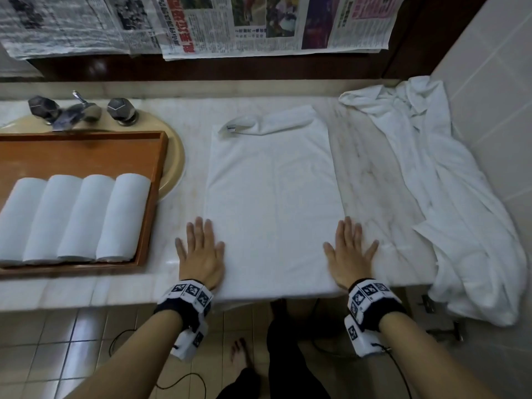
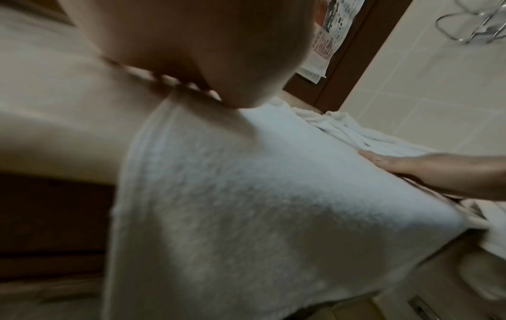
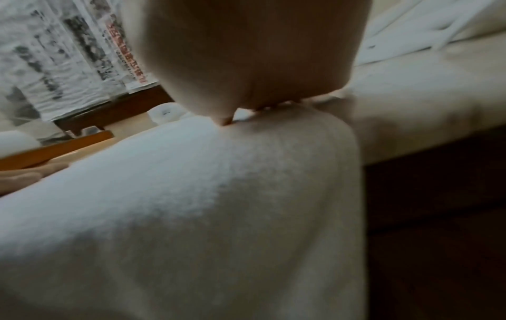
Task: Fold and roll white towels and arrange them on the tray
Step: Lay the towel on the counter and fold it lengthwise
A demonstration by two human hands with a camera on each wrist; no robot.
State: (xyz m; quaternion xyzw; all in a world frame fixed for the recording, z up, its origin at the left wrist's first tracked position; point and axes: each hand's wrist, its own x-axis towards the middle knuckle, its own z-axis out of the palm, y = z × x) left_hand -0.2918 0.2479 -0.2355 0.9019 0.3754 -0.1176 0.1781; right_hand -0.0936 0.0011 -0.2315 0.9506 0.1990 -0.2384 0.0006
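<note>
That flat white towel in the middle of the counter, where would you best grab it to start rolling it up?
Probably by the near edge of the flat towel, at its two near corners, coming from the person's own side. It lies long and narrow away from the body, and its far end is already bunched. The left hand and right hand rest flat on those corners, so curling the fingers under there looks easiest.

The head camera looks down from above the near edge of the desk (image 1: 374, 180) toward the back wall. Each wrist camera sits very close under its palm, low at the near edge, facing across the flat towel (image 1: 270, 197), which all three views share.
</note>
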